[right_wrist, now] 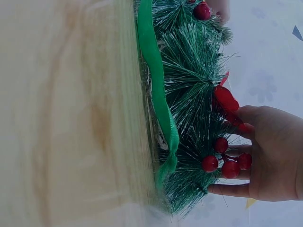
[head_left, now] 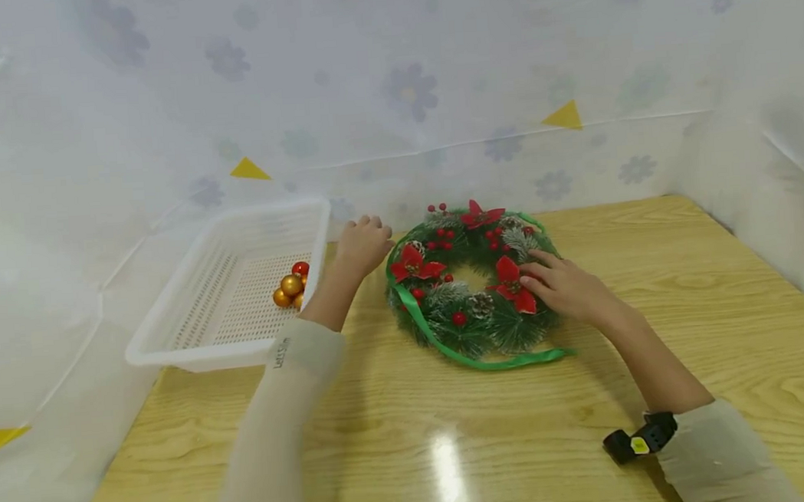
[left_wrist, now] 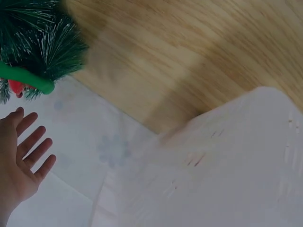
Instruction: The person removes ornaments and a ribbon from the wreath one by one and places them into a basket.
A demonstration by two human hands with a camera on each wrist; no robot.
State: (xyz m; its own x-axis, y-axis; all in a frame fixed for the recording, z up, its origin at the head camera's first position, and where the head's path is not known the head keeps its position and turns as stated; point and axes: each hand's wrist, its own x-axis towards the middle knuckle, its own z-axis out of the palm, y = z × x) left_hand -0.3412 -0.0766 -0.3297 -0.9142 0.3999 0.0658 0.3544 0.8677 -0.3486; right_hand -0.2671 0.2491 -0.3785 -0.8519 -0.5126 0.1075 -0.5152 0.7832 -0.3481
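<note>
Christmas wreath (head_left: 476,285), green pine needles set with red poinsettias, red berries and pine cones, lies flat on the wooden table (head_left: 454,432) near its far edge, with a green ribbon (head_left: 449,344) looping along its left and near sides. In the head view the right hand (head_left: 563,287) rests on the wreath's right side, fingers stretched out and lying on a red poinsettia (head_left: 512,283), pinching nothing. The left hand (head_left: 362,243) hovers between the wreath and a white plastic basket (head_left: 192,325) that stands just left of it; from this angle its fingers look loosely bent and it holds nothing. Inside the basket, at its right wall, lie several small gold and red baubles (head_left: 291,284). A black band (head_left: 638,438) sits on the right wrist. In the left wrist view the left hand (left_wrist: 21,161) shows open, fingers spread and straight, apart from the wreath (left_wrist: 42,47) and its ribbon (left_wrist: 26,79) at the upper left; the blurred white basket wall (left_wrist: 236,170) fills the lower right. In the right wrist view the right hand (right_wrist: 272,153) lies with straight fingers against the wreath (right_wrist: 194,94), touching red berries (right_wrist: 227,161) and a red petal (right_wrist: 226,99), while the green ribbon (right_wrist: 158,94) runs down the wreath's edge next to the table (right_wrist: 61,118).
</note>
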